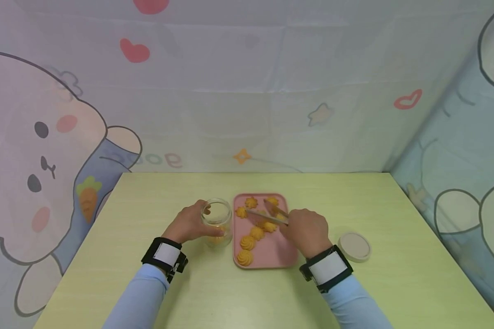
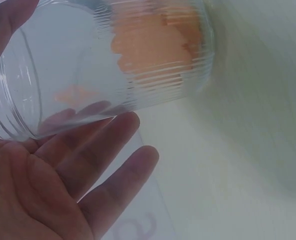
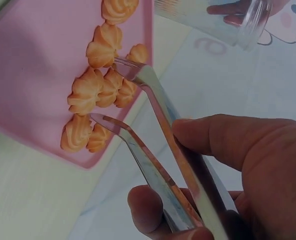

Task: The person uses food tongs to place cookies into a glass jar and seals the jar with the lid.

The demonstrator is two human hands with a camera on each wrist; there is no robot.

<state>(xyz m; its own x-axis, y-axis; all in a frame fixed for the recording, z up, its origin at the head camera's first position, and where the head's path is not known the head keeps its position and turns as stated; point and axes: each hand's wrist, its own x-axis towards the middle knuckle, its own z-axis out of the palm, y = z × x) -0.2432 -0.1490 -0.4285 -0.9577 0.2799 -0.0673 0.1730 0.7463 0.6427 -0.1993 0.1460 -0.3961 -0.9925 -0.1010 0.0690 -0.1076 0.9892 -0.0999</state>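
My left hand [image 1: 191, 225] holds a clear glass jar [image 1: 216, 211], its thumb and fingers around the jar's side near the rim. Orange-yellow swirled cookies [image 2: 153, 47] lie at the bottom of the jar, seen through ribbed glass in the left wrist view. In my right hand [image 1: 308, 232] are metal tongs [image 3: 164, 112], pinched between thumb and fingers. The tongs' tips stand apart among the piped cookies [image 3: 86, 92] on a pink tray [image 1: 277, 252]; whether they touch one cannot be told. Several cookies lie across the tray's left and far parts.
A round pale lid [image 1: 355, 246] lies on the light yellow-green table [image 1: 378, 205], right of the tray and beside my right wrist. Behind the table hangs a printed cloth backdrop [image 1: 251, 91] with cartoon figures and hearts. The jar stands close to the tray's left edge.
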